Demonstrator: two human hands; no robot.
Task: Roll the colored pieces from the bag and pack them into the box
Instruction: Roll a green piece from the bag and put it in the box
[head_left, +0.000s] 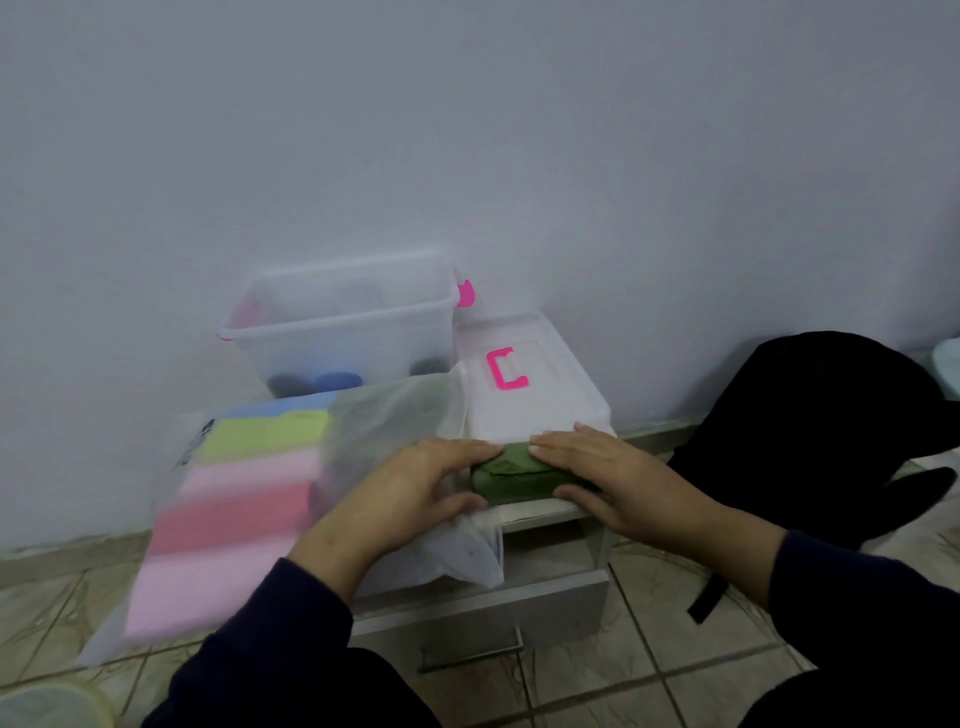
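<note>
**Two hands roll a green piece on a small white bench**

A person sits on a tiled floor, facing a pale wall, and looks down at a low white bench (545, 512) with a drawer beneath it. Both bare hands press on a dark green, soft-looking piece (511, 480) lying at the near right part of the bench top. The left hand (415, 486) curls over the piece's left end, and the right hand (592, 475) lies flatter across its right end. The fingers of both hands are partly spread and bear down on the piece rather than closing around it. It already looks bunched into a thick roll.

To the left, a translucent plastic bag (218, 519) lies half on the bench and half over the floor, holding a flat stack of sheets in blue, yellow-green, pink and red bands. At the far side stands a clear plastic storage box (343, 322) with bright pink latches; blue and dark rounded rolls sit at its bottom. Its white lid (530, 384), with a pink handle, lies flat to the box's right, just beyond the green piece. A black fabric bag (810, 421) rests on the floor at right.

The step in hand appears to be the rolling of the green piece. The next move likely calls for keeping the roll tight, lifting it over the box's near wall and setting it beside the rolls already inside.

The plastic bag bears a dark printed label near its far left edge, too blurred to read. No other writing shows.
</note>
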